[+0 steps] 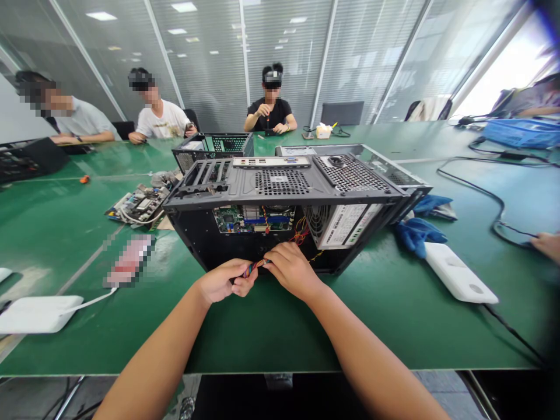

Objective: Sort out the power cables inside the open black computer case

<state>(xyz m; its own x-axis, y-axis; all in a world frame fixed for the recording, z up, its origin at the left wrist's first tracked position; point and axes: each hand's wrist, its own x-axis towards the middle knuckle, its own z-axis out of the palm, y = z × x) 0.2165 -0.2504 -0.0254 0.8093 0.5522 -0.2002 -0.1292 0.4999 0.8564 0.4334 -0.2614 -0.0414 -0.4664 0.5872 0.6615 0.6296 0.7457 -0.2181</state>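
Observation:
A black computer case (280,198) stands in front of me with its side open toward me. Inside it I see a green motherboard (231,220) and a power supply (345,226) with a label and fan. My left hand (230,280) is closed around a bundle of multicoloured cables (250,269). Close beside it, my right hand (291,268) pinches the same bundle farther along. Red and yellow wires (301,230) show behind my right hand, near the power supply. The ends of the bundle are hidden by my fingers.
Loose circuit boards (142,204) and a phone (131,259) lie left, near a white power bank (41,314). Blue gloves (420,233) and a white power strip (459,273) are right. Another case (219,143) stands behind. Several people sit around; a co-worker's hand (546,245) reaches in at right.

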